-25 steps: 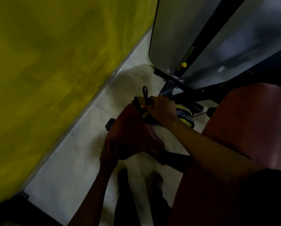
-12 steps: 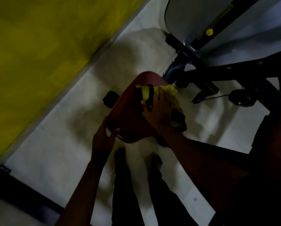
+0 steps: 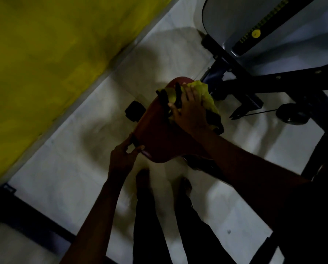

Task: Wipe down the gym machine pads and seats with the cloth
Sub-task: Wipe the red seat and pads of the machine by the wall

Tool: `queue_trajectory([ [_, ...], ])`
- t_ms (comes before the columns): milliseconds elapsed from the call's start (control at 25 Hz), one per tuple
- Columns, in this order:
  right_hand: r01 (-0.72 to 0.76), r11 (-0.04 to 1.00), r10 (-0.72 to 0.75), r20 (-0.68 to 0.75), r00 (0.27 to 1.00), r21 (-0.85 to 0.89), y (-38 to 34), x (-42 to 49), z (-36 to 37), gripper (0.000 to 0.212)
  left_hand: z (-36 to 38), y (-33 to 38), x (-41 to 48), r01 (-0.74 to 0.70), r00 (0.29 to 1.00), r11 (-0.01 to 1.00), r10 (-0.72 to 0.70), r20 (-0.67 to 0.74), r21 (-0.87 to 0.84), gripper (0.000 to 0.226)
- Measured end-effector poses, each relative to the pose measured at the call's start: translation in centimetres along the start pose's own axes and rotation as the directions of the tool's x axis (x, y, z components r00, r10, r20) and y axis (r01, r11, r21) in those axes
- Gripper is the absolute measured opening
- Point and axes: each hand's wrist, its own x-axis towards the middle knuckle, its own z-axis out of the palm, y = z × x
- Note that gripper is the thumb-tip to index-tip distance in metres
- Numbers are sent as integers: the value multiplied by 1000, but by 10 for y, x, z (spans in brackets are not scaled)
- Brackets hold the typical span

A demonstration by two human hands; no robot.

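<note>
Under dim light, beside a yellow wall (image 3: 45,54), a pale tiled floor (image 3: 79,168) carried soft shadows, and a dark strip (image 3: 26,216) crossed it at lower left. A red seat pad (image 3: 159,134) stood mid-view above the tiles. The right hand (image 3: 191,111) lay with fingers spread flat on a yellow-green cloth (image 3: 207,94), pressing it onto the pad's far end. The left hand (image 3: 121,159) gripped the pad's near corner, thumb and fingers curled round its edge. Beyond rose a grey machine cover (image 3: 235,25) on a black frame (image 3: 254,86), with a small dark wheel (image 3: 290,113) near the frame at right.
</note>
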Motion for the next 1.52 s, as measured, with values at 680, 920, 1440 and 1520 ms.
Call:
queue_trajectory([
  [680,-33,993,49,-140,989,117,-8,-30,9,71,4,39,7,-22,999,998,25,-42,57,69],
  [920,403,915,-402,48,914,-15,11,13,9,67,14,36,30,-152,987,969,158,-18,193,67],
  [1440,-258,951,263,-11,965,170,15,-5,1,74,13,33,32,-138,990,966,139,12,220,58],
  [1520,-118,989,118,-1,993,89,17,11,0,73,13,33,31,-151,988,960,156,-3,234,57],
])
